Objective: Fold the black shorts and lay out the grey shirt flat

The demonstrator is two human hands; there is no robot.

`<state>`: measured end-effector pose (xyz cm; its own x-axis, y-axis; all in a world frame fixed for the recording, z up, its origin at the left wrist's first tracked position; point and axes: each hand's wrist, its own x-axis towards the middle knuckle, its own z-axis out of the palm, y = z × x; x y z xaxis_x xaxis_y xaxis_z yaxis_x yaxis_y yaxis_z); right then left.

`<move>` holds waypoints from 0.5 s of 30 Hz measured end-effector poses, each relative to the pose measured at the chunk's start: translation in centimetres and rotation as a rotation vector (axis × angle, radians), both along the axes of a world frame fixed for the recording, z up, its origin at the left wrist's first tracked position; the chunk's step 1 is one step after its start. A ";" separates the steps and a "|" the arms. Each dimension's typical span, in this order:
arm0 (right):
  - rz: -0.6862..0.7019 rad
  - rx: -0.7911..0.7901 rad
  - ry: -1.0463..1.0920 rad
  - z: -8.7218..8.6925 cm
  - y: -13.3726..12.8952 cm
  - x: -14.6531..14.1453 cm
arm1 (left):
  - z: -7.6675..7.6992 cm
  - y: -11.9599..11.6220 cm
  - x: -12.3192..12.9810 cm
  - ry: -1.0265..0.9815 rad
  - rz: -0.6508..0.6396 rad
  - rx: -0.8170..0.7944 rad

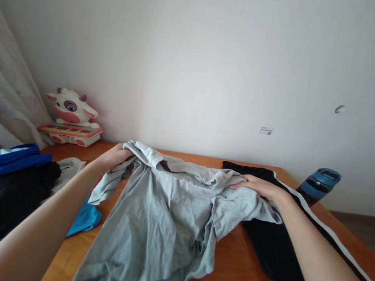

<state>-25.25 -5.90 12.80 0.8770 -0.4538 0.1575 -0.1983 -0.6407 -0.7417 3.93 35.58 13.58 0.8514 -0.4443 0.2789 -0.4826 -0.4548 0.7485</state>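
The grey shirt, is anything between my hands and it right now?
No. The left hand and right hand both grip the grey shirt directly at its top edge. The black trousers lie beside and partly under it, not between.

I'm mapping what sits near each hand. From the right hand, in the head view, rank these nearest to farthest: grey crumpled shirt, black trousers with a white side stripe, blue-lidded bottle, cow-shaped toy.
1. Grey crumpled shirt: gripped by the right hand.
2. Black trousers with a white side stripe: just under and right of it.
3. Blue-lidded bottle: table's far right edge.
4. Cow-shaped toy: far left corner, by the wall.
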 end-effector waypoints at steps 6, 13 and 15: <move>-0.084 -0.466 0.205 -6.1 2.7 2.1 | -5.7 -0.7 -2.0 -0.258 0.001 0.423; -0.013 -0.613 0.033 -12.3 7.7 -0.8 | -11.3 2.3 -10.5 -0.185 -0.417 0.599; 0.044 -0.545 0.069 -13.3 8.3 -0.5 | -11.4 2.3 -11.4 -0.166 -0.424 0.625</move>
